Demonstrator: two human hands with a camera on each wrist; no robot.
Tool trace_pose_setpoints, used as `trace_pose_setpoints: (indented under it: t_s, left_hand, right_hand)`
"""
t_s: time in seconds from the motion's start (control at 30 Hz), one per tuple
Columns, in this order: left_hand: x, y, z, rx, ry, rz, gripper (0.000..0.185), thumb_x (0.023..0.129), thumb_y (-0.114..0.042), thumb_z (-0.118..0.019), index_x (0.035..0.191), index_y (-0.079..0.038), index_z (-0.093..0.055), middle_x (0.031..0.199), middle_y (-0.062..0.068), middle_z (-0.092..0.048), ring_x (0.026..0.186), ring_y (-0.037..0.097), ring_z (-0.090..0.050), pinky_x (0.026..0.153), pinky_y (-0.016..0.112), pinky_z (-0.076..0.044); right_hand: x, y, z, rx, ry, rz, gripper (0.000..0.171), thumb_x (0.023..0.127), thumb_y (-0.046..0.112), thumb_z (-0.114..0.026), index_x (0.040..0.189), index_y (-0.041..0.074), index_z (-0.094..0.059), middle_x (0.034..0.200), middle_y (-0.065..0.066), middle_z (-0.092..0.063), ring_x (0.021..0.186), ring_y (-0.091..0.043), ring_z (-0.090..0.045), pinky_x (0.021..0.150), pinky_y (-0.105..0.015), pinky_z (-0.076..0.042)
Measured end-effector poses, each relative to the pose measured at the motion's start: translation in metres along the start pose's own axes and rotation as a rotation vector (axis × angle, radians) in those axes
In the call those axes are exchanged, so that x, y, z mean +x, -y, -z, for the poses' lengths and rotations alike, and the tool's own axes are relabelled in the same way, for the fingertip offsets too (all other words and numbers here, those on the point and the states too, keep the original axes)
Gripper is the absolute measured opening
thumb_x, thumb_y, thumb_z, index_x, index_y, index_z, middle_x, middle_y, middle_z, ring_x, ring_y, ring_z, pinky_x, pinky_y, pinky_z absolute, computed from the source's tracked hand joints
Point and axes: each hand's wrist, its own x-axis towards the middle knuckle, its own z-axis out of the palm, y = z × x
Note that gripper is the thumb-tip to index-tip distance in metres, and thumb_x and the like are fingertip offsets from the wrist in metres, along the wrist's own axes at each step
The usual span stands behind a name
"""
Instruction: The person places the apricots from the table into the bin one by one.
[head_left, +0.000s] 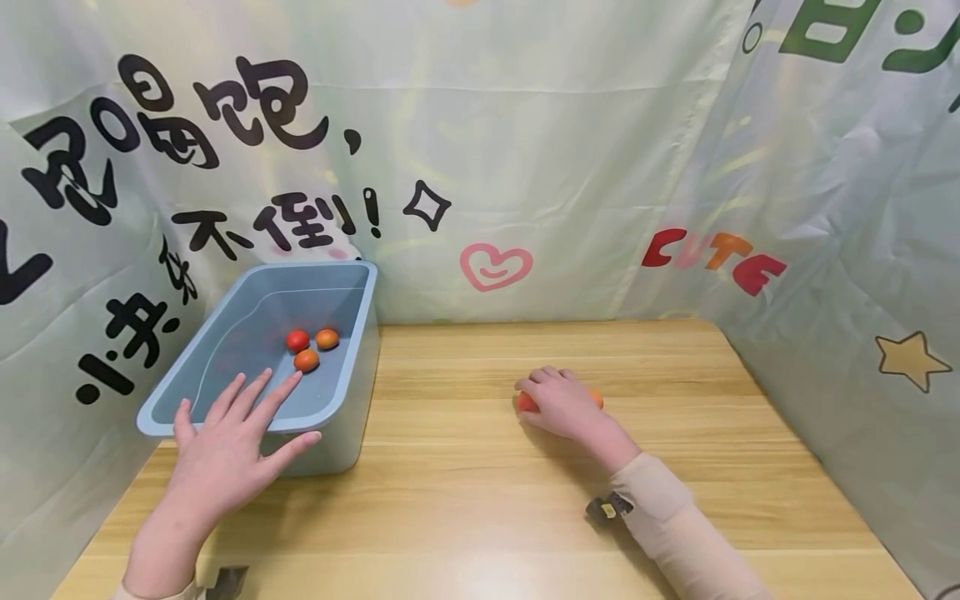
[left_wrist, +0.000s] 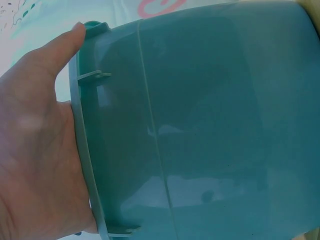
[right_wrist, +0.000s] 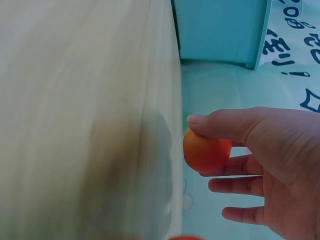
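Note:
My left hand (head_left: 225, 442) lies flat with spread, straight fingers on the near rim of a light blue plastic bin (head_left: 358, 333). The left wrist view shows the palm of my left hand (left_wrist: 35, 150) pressed against the rim of the bin (left_wrist: 210, 125). Three small fruits sit inside the bin: a red one (head_left: 297, 340) and two orange ones (head_left: 326, 338) (head_left: 306, 360). My right hand (head_left: 562, 404) is down on the wooden table (head_left: 480, 483), curled over small orange fruit. In the right wrist view my right hand (right_wrist: 265, 160) pinches an orange fruit (right_wrist: 205, 152) between thumb and fingers.
Pale printed curtains (head_left: 570, 167) close off the table at the back, left and right. A second orange fruit (head_left: 597, 399) peeks out beside my right hand. The bin (right_wrist: 220, 30) stands at the table's far left corner.

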Motion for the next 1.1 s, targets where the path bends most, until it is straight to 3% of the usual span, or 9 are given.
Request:
trace_pose_setpoints:
  t_s: [0.8,1.1]
  left_hand:
    - [0.001,0.0,-0.001,-0.003,0.008,0.004,0.084,0.081,-0.071,-0.059,0.152,-0.038,-0.03,0.151,0.017,-0.042,0.14,0.043,-0.03,0.099,0.082,-0.003]
    - [0.002,0.001,0.0,-0.003,0.024,0.01,0.084,0.082,-0.072,-0.058,0.153,-0.038,-0.028,0.152,0.017,-0.04,0.141,0.044,-0.029,0.099,0.082,-0.002]
  right_hand:
    - [0.052,0.062,0.019,0.053,-0.06,0.119,0.041,0.087,0.033,-0.072,0.124,0.018,-0.063,0.117,-0.005,-0.065,0.115,-0.025,-0.057,0.099,-0.047,-0.044]
    - [0.07,0.081,0.032,0.076,-0.099,0.113,0.044,0.087,0.037,-0.072,0.126,0.021,-0.062,0.118,-0.002,-0.065,0.116,-0.022,-0.057,0.101,-0.044,-0.045]
